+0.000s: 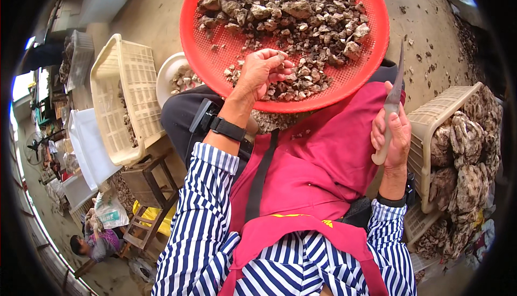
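Note:
On my lap rests a round red perforated tray [188, 43], with brown-grey lumps [296, 9] heaped at its far side. Smaller, paler pieces [307, 75] lie spread nearer to me. My left hand [264, 72] hovers over the tray's near part, its thumb and fingers pinched on a small brown-grey lump [280, 54]. To the right of the tray, my right hand [396, 131] is wrapped round the pale handle of a knife [395, 94]. The blade points up and away from me, apart from the lumps.
At left stand a cream plastic crate [141, 75] and a white bowl [166, 75] holding pieces. Beyond them are a wooden stool [148, 183] and a seated person [102, 242]. Close on my right, a crate [425, 134] is heaped with large shaggy brown chunks [463, 150].

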Tool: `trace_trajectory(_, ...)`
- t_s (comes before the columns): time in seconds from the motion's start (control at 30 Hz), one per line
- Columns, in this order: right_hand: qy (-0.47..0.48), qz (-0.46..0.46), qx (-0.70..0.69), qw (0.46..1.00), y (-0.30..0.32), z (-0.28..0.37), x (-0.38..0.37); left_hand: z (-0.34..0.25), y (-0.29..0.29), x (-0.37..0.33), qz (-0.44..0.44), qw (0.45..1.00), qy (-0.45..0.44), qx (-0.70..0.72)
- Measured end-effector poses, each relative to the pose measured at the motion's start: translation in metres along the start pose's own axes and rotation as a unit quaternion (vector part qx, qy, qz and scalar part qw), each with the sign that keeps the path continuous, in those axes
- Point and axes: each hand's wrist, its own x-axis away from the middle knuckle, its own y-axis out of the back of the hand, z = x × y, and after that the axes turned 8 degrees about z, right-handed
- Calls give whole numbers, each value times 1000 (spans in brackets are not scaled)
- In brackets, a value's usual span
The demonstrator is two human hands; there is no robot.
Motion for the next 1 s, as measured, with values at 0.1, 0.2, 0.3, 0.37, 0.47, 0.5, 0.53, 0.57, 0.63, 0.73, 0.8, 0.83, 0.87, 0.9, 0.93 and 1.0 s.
trace_trajectory(0.1, 2, 4, -6, 1000, 1, 0, 0, -2, 0, 0, -13, 1000, -9, -2)
trace_trajectory(0.2, -1, 1, -8, 1000, 1, -1, 0, -1, 1, 0, -22, 1000, 3, 19)
trace_trajectory(0.3, -3, 1, -9, 1000, 1, 0, 0, 1, 5, 0, 9, 997, 4, 79)
trace_trajectory(0.37, -3, 1, -8, 1000, 1, 0, 0, 1, 4, 0, 20, 994, 5, 103)
trace_trajectory(0.47, -5, 3, -7, 1000, 2, -1, 0, 0, 1, 2, 26, 994, -5, 107)
trace_trajectory(0.5, -5, 4, -6, 1000, 2, -1, 0, 0, 1, 3, 26, 994, -5, 107)
trace_trajectory(0.53, -5, 4, -5, 1000, 2, -1, 0, 1, 2, 3, 33, 994, -12, 100)
trace_trajectory(0.57, -5, 2, -4, 1000, 1, 0, 0, 2, 3, 4, 39, 995, -19, 93)
trace_trajectory(0.63, -5, 1, -2, 1000, 1, 0, 0, 1, 2, 6, 38, 996, -28, 81)
trace_trajectory(0.73, -3, -1, 0, 1000, 0, -1, 0, 1, 1, 8, 41, 996, -51, 61)
trace_trajectory(0.8, -1, 0, 4, 1000, 1, -1, 0, 1, -1, 10, 46, 995, -65, 52)
trace_trajectory(0.83, -2, 0, 4, 1000, 1, -1, 0, 1, -2, 11, 44, 996, -80, 24)
trace_trajectory(0.87, -1, -1, 3, 1000, 1, -1, 0, 1, -3, 12, 42, 995, -94, -4)
trace_trajectory(0.9, 0, 0, 2, 1000, 0, -1, 0, 1, -3, 13, 41, 995, -94, -4)
trace_trajectory(0.93, 0, 0, 2, 1000, 0, -1, 0, 1, -4, 13, 35, 994, -103, -33)
trace_trajectory(1.0, 1, -2, 12, 1000, -2, 0, 0, -1, -7, 15, 30, 992, -111, -61)
